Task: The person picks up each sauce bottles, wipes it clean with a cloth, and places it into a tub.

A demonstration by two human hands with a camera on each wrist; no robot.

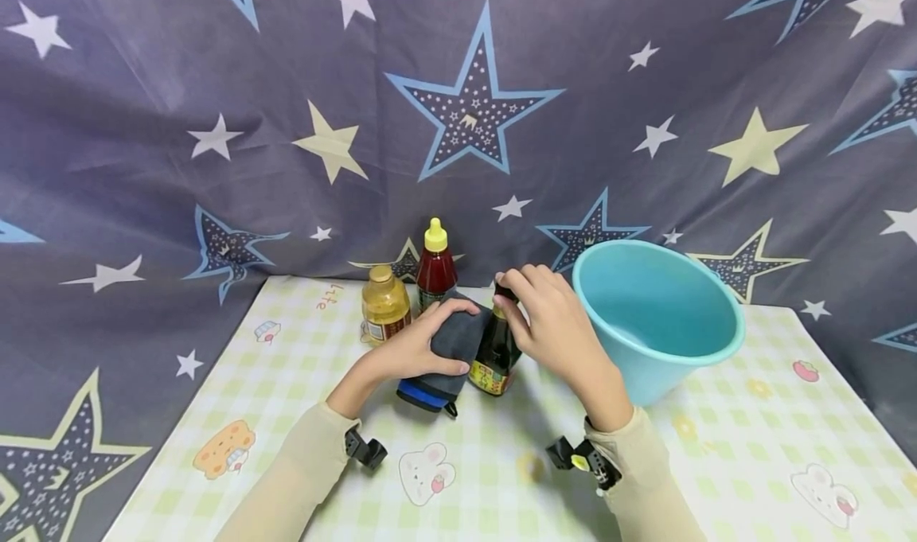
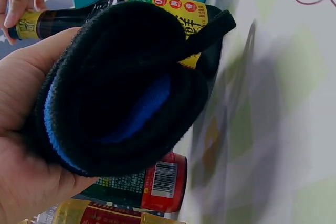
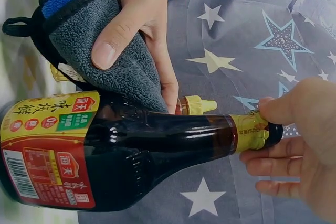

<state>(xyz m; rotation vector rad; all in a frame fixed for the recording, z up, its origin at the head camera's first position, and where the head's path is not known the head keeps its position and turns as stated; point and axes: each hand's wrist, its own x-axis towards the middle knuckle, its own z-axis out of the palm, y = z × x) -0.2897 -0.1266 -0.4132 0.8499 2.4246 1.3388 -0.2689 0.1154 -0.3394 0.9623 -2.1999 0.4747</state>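
Note:
My left hand (image 1: 419, 347) grips a folded grey cloth (image 1: 458, 339), thumb on one side and fingers on the other. A blue inner face, black edging and a small hanging loop (image 3: 16, 26) show on the cloth. Right beside it stands a dark soy sauce bottle (image 3: 136, 150) with a yellow and red label. The thumb and fingers of my right hand (image 1: 552, 315) pinch this bottle at its dark cap, above the yellow neck band (image 3: 248, 134). In the left wrist view the cloth overlaps part of the bottle's label.
Behind the cloth stand a red sauce bottle (image 1: 436, 267) with a yellow nozzle and a jar of yellowish contents (image 1: 384, 303). A light blue bucket (image 1: 645, 375) is at the right. The checked tabletop (image 1: 286, 415) ends at a star-patterned curtain (image 1: 501, 64).

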